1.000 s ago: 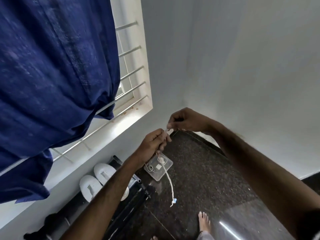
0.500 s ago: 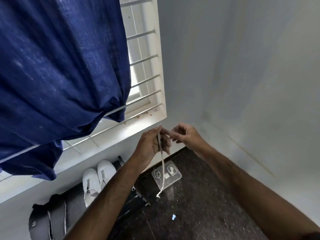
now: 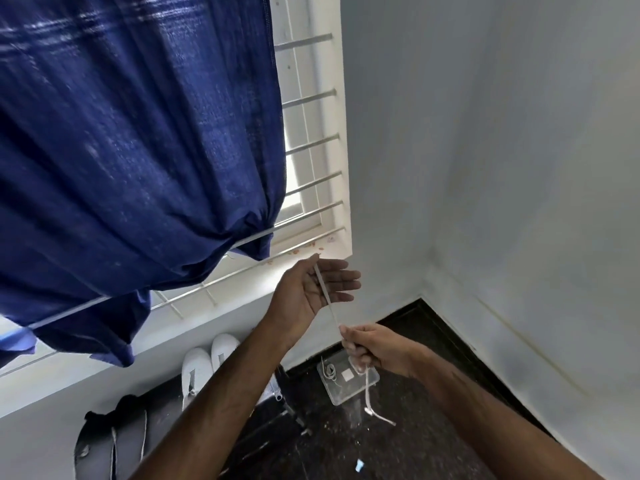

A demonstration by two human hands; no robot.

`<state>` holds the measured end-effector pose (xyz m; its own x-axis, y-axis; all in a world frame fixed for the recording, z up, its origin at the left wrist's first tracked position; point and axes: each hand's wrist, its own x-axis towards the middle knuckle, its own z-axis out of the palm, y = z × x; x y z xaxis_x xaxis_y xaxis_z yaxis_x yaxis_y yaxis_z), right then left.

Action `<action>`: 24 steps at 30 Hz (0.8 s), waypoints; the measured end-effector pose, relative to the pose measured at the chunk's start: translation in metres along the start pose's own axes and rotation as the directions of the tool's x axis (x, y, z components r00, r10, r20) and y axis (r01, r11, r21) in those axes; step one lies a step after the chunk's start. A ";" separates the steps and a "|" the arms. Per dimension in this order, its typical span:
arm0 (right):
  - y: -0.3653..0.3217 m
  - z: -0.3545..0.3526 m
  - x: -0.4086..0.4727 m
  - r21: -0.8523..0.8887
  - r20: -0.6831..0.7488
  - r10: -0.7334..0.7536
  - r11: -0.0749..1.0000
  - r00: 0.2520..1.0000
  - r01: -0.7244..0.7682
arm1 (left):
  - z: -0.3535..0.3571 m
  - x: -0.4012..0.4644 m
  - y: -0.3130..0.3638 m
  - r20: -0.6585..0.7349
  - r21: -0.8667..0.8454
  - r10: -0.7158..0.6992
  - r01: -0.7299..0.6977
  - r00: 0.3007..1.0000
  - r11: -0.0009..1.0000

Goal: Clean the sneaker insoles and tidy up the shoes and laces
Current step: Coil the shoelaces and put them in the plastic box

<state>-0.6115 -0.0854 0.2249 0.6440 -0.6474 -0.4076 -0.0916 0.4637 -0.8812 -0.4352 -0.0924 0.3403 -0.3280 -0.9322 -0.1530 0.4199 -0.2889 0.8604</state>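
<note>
- The left hand is raised with its palm up and fingers straight; a white shoelace runs across it.
- The right hand, lower down, grips that lace in curled fingers, the loose end dangling beneath.
- Two white sneakers stand on the dark floor by the wall under the window.
- A clear plastic box lies near the floor's corner.
- A blue curtain hangs overhead.

floor: dark speckled stone, lower centre
sneakers: white pair, side by side against the wall
container: clear plastic, right of the sneakers
bag: black, lower left
scrap: small, blue, bottom centre
</note>
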 end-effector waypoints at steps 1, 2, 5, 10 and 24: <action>-0.007 -0.003 0.005 -0.038 -0.044 0.059 0.997 0.997 -0.060 | -0.002 -0.001 -0.001 0.020 0.020 -0.013 0.013 1.000 1.000; -0.016 -0.008 0.009 -0.051 -0.091 0.099 0.993 0.991 -0.104 | -0.004 -0.003 -0.003 0.037 0.049 -0.029 0.028 0.999 0.998; -0.064 -0.023 0.019 0.018 -0.224 0.104 0.995 0.969 -0.102 | -0.013 -0.007 -0.014 0.000 0.194 -0.075 0.073 0.997 0.978; -0.135 -0.013 0.010 -0.009 -0.194 -0.046 0.999 0.980 0.045 | -0.024 -0.004 -0.031 -0.119 0.250 -0.129 0.156 0.984 0.956; -0.014 0.021 0.004 0.041 -0.009 -0.034 0.999 0.999 0.035 | -0.025 -0.007 -0.006 -0.099 0.031 -0.013 0.016 0.995 0.999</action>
<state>-0.5916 -0.0819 0.2407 0.6402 -0.6681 -0.3791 -0.0377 0.4656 -0.8842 -0.4143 -0.0900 0.3240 -0.2476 -0.9455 -0.2117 0.3884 -0.2970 0.8723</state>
